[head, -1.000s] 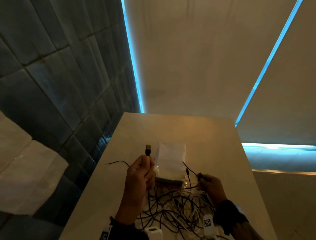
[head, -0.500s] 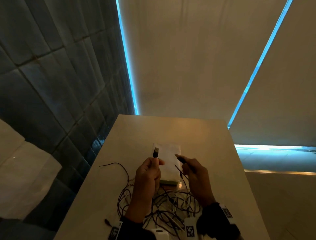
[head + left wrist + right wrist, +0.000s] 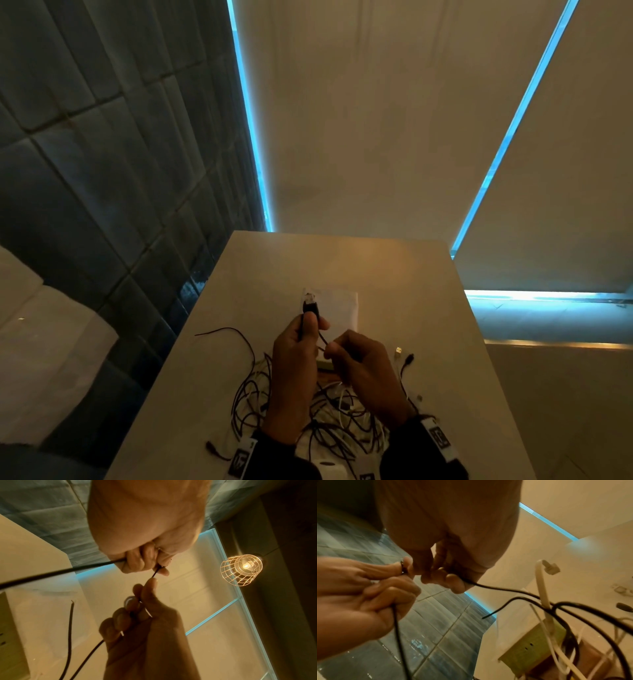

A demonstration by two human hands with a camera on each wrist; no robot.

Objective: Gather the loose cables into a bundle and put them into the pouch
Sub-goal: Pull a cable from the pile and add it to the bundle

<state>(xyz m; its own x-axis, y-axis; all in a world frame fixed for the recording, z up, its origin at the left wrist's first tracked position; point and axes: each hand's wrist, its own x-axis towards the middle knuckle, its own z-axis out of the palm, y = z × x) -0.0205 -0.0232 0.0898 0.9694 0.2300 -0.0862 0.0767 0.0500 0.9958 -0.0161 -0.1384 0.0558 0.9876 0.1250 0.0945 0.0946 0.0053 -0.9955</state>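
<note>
My left hand [image 3: 308, 329] holds a black USB cable [image 3: 301, 329] upright, its plug [image 3: 310, 304] sticking out above the thumb. My right hand [image 3: 337, 349] is close beside it and pinches the same cable just below. In the left wrist view the left hand [image 3: 145, 563] grips the black cable [image 3: 51, 573], and the right hand [image 3: 142, 599] holds the strand beneath it. The right wrist view shows my right hand [image 3: 436, 574] and left hand [image 3: 399, 577] nearly touching. The white pouch [image 3: 340, 306] lies flat behind the hands. A tangle of black and white cables [image 3: 250, 394] lies under my wrists.
The beige table [image 3: 394, 274] ends at a dark tiled wall [image 3: 102, 171] on the left and drops off on the right. Loose cable plugs [image 3: 404, 356] lie right of my right hand. One black strand [image 3: 222, 330] trails left. A caged lamp [image 3: 241, 569] hangs overhead.
My right hand rose from the tangle at the right, moved left, and now pinches the cable beside my left hand. The left hand kept its hold on the USB cable.
</note>
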